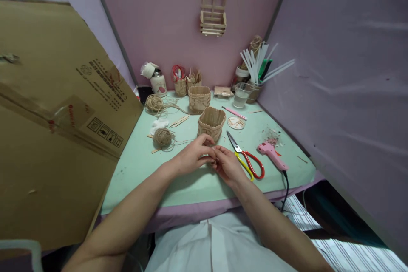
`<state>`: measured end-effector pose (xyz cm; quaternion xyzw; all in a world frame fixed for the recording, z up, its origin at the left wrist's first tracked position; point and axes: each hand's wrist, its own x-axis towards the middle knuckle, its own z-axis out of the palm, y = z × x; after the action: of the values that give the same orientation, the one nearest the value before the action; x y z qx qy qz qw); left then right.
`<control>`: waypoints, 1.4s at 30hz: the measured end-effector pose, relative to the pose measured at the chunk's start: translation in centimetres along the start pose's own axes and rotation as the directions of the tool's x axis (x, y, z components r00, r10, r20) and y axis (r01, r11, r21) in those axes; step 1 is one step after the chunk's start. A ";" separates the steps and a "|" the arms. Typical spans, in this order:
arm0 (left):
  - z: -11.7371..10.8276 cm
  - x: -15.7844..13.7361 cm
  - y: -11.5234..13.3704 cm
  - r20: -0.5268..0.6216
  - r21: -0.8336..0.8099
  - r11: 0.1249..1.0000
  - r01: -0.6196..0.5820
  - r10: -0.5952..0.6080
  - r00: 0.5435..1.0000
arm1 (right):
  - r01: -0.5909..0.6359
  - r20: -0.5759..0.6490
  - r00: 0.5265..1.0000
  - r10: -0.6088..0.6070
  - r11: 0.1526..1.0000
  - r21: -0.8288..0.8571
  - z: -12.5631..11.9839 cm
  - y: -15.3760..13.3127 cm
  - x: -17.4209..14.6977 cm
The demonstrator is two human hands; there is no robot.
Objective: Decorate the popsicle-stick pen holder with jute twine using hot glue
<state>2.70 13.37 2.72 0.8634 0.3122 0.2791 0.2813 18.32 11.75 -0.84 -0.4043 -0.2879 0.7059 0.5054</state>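
1. The left hand (194, 157) and the right hand (228, 163) meet fingertip to fingertip at the middle of the green table (140, 165), pinching something small between them; it is too small to tell what it is.
2. The stick basket (211, 123) stands just beyond the hands, at their 12 o'clock, its near wall almost touching the left hand's knuckles. I cannot see anything inside it from this angle.
3. A second, twine-wrapped stick box (199, 98) sits farther off at 12 o'clock, behind the first; its inside is not visible.
4. At 10 o'clock of the hands lies a small ball of twine (162, 137), with a loose strand trailing toward the left hand. A larger twine ball (154, 103) lies farther back at 11 o'clock.
5. The scissors (247, 159), with red and yellow handles, lie just beside the right hand at 3 o'clock, blades pointing to 11 o'clock.
6. The pink glue gun (272, 156) lies farther out at 3 o'clock, its black cord running off the table's near edge.
7. At 1 o'clock, by the back wall, a clear cup (241, 94) holds what looks like water, and a jar (255, 90) beside it holds white glue sticks (255, 63).
8. A small woven pot (180, 86) at the back holds a red-handled tool.
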 end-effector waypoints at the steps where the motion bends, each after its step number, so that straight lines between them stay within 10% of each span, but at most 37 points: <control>1: 0.1 -0.1 0.0 0.003 -0.003 1.000 -0.007 0.007 1.000 | -0.006 0.002 1.000 0.006 1.000 -0.002 0.0 0.0 0.0; 20: -0.4 -0.1 0.5 -0.071 0.008 0.995 0.101 -0.101 0.992 | 0.022 -0.066 0.998 -0.022 1.000 -0.006 0.1 -0.1 0.2; 26: 0.1 0.1 -0.6 -0.219 -0.018 0.918 0.396 -0.390 0.894 | 0.063 -0.063 0.996 -0.068 0.995 -0.083 0.1 -0.1 0.2; 30: 0.2 0.1 -0.9 -0.087 -0.210 0.808 0.551 -0.577 0.812 | 0.145 -0.090 0.983 -0.162 0.974 -0.172 0.1 0.2 0.2; 42: 0.8 0.5 -1.1 0.022 -0.531 0.628 0.569 -0.661 0.750 | 0.217 -0.062 0.968 -0.244 0.934 -0.285 0.1 0.7 -0.1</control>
<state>3.13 14.16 1.62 0.5700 0.5276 0.3120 0.5472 17.92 11.42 -1.28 -0.4679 -0.4041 0.5743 0.5366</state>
